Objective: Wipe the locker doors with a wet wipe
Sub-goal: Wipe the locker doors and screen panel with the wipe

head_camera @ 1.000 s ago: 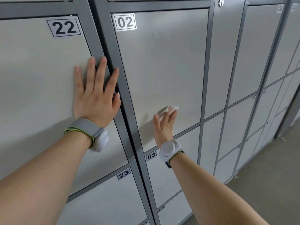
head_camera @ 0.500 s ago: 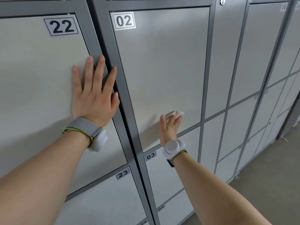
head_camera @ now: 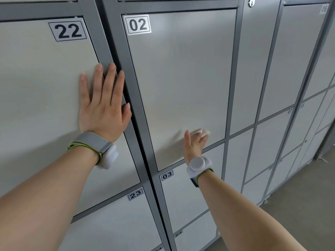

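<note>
Nearest the camera, two bare forearms are stretched towards a bank of lockers; a grey strap (head_camera: 90, 142) is worn on the left wrist and a round white unit (head_camera: 198, 163) on the right. The left hand (head_camera: 103, 105) is laid flat and released, fingers straight and spread, its palm on the pale door marked 22 (head_camera: 36, 87) and its longer fingers lapped over the dark grey upright (head_camera: 116, 51) beside it. The right hand (head_camera: 194, 143) is held with fingers extended, not clenched, and the wet wipe (head_camera: 205, 132) is pressed beneath them against the door marked 02 (head_camera: 181, 78), low down and near its right edge. Only a small white, crumpled corner of the wipe is shown past the fingertips; the rest is covered by the hand and blurred. A soft shadow is cast on the door to the left of this hand. Doors 23 (head_camera: 108, 223) and 03 (head_camera: 181, 196) are set below. Farther right, a narrow panel with a round keyhole (head_camera: 251, 2) is seen, then more small lockers (head_camera: 272, 142), and a grey floor (head_camera: 299, 205) beyond
</note>
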Demonstrator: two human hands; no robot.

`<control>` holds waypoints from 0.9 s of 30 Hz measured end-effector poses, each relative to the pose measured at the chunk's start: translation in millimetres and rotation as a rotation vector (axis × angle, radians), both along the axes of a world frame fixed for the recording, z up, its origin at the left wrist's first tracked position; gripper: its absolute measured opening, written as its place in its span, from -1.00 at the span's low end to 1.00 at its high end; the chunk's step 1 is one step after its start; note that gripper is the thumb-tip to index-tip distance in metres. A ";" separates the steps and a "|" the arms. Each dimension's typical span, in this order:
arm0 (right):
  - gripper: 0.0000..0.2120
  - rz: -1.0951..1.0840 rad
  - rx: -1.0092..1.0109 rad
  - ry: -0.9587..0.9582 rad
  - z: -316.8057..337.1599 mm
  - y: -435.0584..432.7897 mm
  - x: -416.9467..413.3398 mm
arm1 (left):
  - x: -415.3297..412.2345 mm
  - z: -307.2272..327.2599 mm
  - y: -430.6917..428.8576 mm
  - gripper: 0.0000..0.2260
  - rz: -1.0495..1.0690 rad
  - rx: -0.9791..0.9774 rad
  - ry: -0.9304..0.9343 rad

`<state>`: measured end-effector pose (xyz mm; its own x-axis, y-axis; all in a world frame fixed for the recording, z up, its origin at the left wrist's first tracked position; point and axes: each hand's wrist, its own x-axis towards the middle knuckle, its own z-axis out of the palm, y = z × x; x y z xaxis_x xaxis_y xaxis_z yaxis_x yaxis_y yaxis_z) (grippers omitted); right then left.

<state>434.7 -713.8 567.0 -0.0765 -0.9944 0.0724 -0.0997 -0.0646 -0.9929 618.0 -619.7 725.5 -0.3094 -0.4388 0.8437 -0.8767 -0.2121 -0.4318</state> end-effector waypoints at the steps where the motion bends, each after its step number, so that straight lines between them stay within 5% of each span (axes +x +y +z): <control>1: -0.26 0.008 -0.098 0.024 6.2 1.3 2.6 | -0.1 0.2 0.2 -0.41 0.000 0.000 -0.001; 6: -0.21 -0.015 -0.324 0.116 3.0 2.6 6.9 | -0.1 1.3 0.0 -0.41 0.015 -0.007 -0.013; 15: -0.25 -0.042 0.138 -0.011 -19.5 -13.4 -12.4 | 0.1 0.4 -0.8 -0.42 0.020 -0.027 -0.018; 22: -0.22 -0.022 -0.333 0.116 8.8 -5.6 -1.8 | 0.5 0.8 -0.8 -0.39 0.049 -0.014 -0.021; 27: -0.28 0.005 -0.087 0.185 -23.2 -15.4 -18.9 | -0.3 1.7 -0.8 -0.39 0.060 -0.011 -0.014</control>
<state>415.7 -729.2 543.7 -0.0492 -0.9842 0.1704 -0.2797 -0.1502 -0.9483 617.7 -620.5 727.2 -0.2946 -0.4479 0.8442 -0.8561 -0.2687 -0.4414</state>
